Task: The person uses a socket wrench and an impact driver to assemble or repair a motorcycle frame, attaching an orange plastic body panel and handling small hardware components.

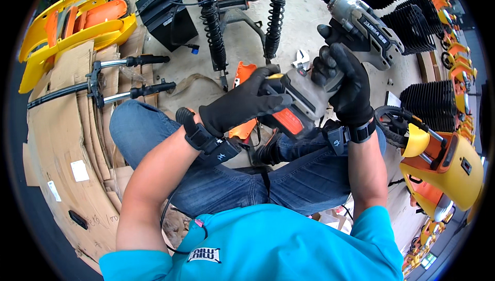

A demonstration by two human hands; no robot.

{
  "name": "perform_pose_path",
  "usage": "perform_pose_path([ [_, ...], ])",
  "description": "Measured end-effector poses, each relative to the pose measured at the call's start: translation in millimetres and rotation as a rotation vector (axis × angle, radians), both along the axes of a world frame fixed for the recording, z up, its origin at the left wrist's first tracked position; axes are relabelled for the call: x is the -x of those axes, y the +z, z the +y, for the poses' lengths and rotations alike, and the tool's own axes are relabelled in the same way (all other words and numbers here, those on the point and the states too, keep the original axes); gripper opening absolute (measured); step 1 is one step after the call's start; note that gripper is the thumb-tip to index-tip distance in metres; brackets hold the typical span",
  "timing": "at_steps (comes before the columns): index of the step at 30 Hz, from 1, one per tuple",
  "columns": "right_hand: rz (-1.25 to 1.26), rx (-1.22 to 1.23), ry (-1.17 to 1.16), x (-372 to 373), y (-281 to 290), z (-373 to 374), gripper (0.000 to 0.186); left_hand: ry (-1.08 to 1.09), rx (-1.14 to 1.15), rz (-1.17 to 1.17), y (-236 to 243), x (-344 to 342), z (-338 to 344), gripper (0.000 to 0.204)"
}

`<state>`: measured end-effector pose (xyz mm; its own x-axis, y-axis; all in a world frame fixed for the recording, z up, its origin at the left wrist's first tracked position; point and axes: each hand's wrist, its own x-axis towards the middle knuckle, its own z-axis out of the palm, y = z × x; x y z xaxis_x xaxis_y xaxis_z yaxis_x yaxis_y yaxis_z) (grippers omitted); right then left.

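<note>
A grey and black cordless impact wrench (379, 33) is held up in front of me, its socket end pointing to the far left. My right hand (348, 85), in a black glove, is wrapped round its handle. The battery (304, 95), dark with an orange label, forms the wrench's base above my lap. My left hand (240, 98), also gloved in black, grips the battery from the left, with fingers across its end. Just beyond the battery lies a silver adjustable wrench (301, 59) on the floor. An orange plastic panel (243, 74) lies partly behind my left hand.
A vehicle frame with two black spring shock absorbers (212, 33) stands ahead. Left are a black box (167, 18), a handlebar fork (95, 82), yellow bodywork (111, 30) and flattened cardboard (56, 121). Black ribbed stacks (428, 105) and a yellow ride-on vehicle (448, 170) stand right.
</note>
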<state>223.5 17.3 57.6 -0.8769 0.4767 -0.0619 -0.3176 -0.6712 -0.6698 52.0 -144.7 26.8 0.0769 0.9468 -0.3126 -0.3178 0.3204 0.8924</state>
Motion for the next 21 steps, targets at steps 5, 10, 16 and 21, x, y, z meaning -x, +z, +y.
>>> perform_pose_path([
  [5,-0.068,-0.039,-0.286,3,2,6,0.037,0.289,-0.196,0.061,-19,-20,8,0.092],
  [10,-0.025,-0.220,-0.393,3,-1,11,0.036,0.304,-0.614,0.719,-26,-24,14,0.130],
  [16,0.013,-0.114,-0.439,13,0,17,0.032,0.445,-0.743,1.058,-9,-27,30,0.118],
  [21,0.031,-0.045,-0.457,20,5,20,0.023,0.584,-0.820,1.142,-8,-27,42,0.117],
])
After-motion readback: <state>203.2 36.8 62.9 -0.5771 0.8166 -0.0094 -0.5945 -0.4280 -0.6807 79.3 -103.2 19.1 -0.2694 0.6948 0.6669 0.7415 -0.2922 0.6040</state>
